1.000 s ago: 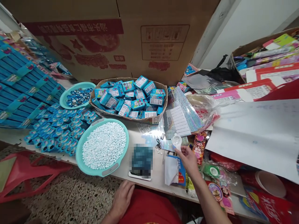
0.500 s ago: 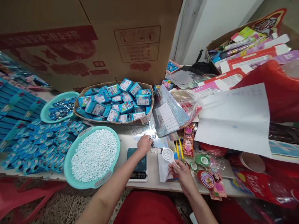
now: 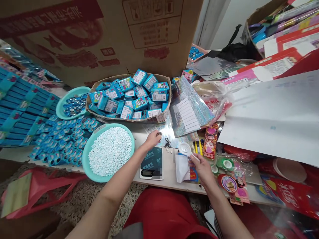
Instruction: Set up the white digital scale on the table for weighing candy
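My right hand [image 3: 200, 167] is closed on the handle of a white slotted spoon [image 3: 184, 148], its round head over the table. Below the spoon lie a white paper piece [image 3: 182, 167] and a blue-edged packet. My left hand [image 3: 154, 139] has its fingers pinched above the back of a flat kitchen scale [image 3: 152, 158]; a small dark bit shows at the fingertips, too small to name. Right of that hand lies a thin black cord [image 3: 167, 143], with a few white tablets [image 3: 169, 151] just below. A turquoise basin [image 3: 132, 146] full of white tablets stands on the left.
Behind is a cardboard tray [image 3: 89, 108] of small blue boxes [image 3: 141, 103], backed by a large carton [image 3: 109, 39]. Stacked blue boxes [image 3: 17, 106] and a smaller basin [image 3: 59, 108] stand left. Holographic sheets [image 3: 191, 109], a yellow cutter [image 3: 198, 147] and tape rolls [image 3: 227, 163] crowd the right.
The camera view has shifted. My left hand has moved a little left, off the black cord, which now lies apart from it. My right hand still holds the slotted spoon.
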A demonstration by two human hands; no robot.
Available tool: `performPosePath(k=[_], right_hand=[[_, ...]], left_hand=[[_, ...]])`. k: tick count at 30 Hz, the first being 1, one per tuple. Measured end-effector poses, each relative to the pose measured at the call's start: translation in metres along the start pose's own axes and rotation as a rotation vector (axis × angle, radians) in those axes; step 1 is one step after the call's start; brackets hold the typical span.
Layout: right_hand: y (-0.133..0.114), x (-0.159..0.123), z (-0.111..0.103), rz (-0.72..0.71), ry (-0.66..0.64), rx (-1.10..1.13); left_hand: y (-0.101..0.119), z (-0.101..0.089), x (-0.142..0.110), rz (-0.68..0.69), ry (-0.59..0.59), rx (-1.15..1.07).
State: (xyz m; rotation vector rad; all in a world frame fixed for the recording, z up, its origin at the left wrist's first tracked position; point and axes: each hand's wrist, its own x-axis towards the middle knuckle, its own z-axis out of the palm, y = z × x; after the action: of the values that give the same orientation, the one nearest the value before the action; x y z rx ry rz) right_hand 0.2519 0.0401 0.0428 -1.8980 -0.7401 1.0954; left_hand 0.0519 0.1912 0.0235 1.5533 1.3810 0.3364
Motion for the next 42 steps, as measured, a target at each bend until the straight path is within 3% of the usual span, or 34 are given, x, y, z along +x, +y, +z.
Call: performPosePath(k=[3,7,12,15,18,21,24,27,33,42], right_hand=[[-0.007,0.028,0.013,-0.079,-0.028,-0.145],[-0.019,0.065,0.035,-0.189,-0.027,-0.397],[-0.029,0.075,0.052,-0.278,0.035,-0.703],[-0.029,0.066,0.056,-0.341,0.066,-0.832],[-0.021,0.058,0.056,-0.475,0.128,-0.984],[-0.009,0.058,0.052,-0.610,0.207,-0.992],[0.001,0.060,0.044,-0.696,0.250,-0.898],[0.004,0.058,0.037,-0.736,0.257,-0.839],[0.008,0.049,0.030,-0.796,0.239,-0.748],[0.018,0.041,0.027,-0.771,0.206,-0.724]], left_hand=[[-0.034,-0.001,-0.067,-0.049,-0.045,-0.280],[-0.083,0.013,-0.145,-0.298,0.005,-0.637],[-0.116,0.024,-0.189,-0.532,0.035,-0.798],[-0.119,0.033,-0.196,-0.487,0.027,-0.601],[-0.113,0.047,-0.199,-0.269,0.024,-0.073],[-0.103,0.061,-0.200,-0.057,-0.143,0.410],[-0.094,0.069,-0.197,0.040,-0.319,0.691],[-0.091,0.071,-0.195,0.063,-0.343,0.788],[-0.096,0.072,-0.197,0.005,-0.269,0.792],[-0.094,0.076,-0.191,0.125,-0.325,0.848]])
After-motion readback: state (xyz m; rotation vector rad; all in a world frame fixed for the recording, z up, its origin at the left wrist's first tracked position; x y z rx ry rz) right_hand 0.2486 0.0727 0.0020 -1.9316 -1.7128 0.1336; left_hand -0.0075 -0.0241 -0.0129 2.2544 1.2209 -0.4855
